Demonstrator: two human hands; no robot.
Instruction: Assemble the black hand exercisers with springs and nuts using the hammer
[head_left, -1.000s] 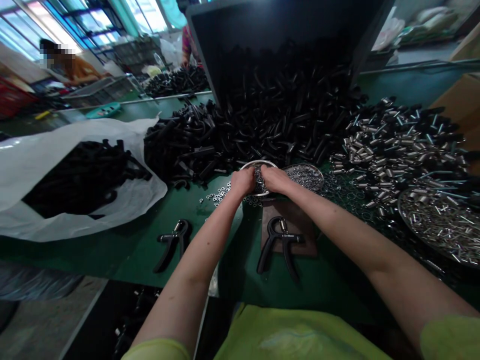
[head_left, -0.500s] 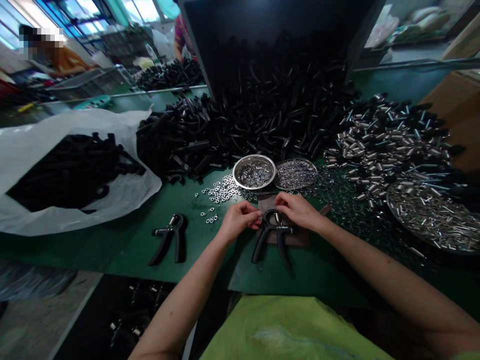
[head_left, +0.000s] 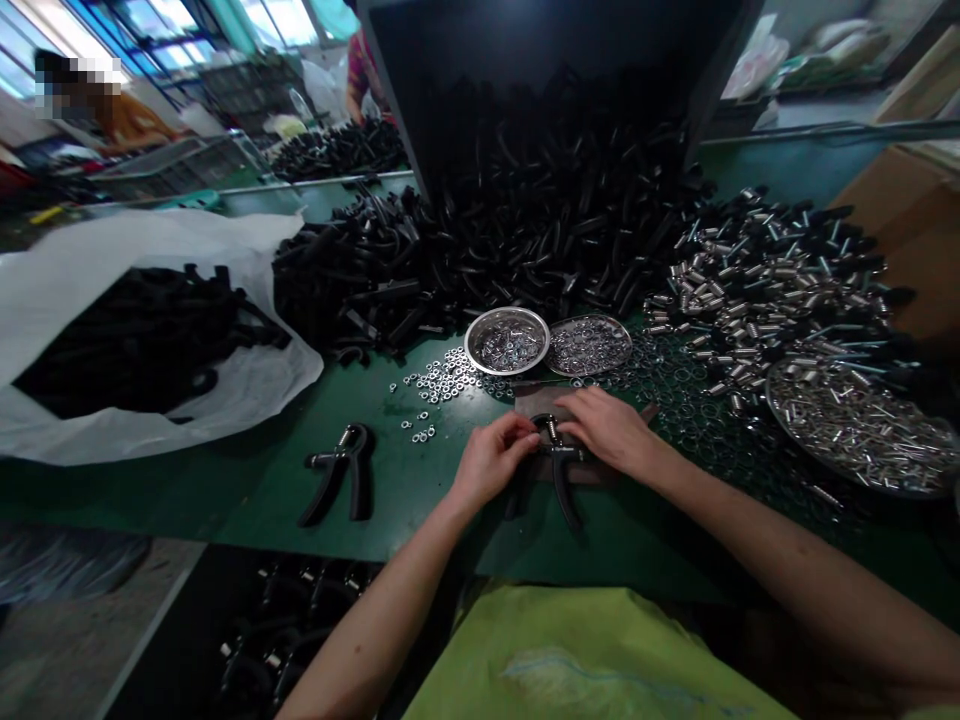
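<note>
Left hand, right hand on black hand gripper; brown pad beneath, steel bowl beyond.

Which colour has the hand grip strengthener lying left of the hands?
Black; the head view shows the hand grip strengthener clearly.

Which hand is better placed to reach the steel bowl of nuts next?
Probably the left hand: it lies nearly below the steel bowl, while the right hand sits nearer the flat tray.

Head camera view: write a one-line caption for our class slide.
Left hand and right hand hold a black plastic hand gripper on a brown pad beside steel bowls.
</note>
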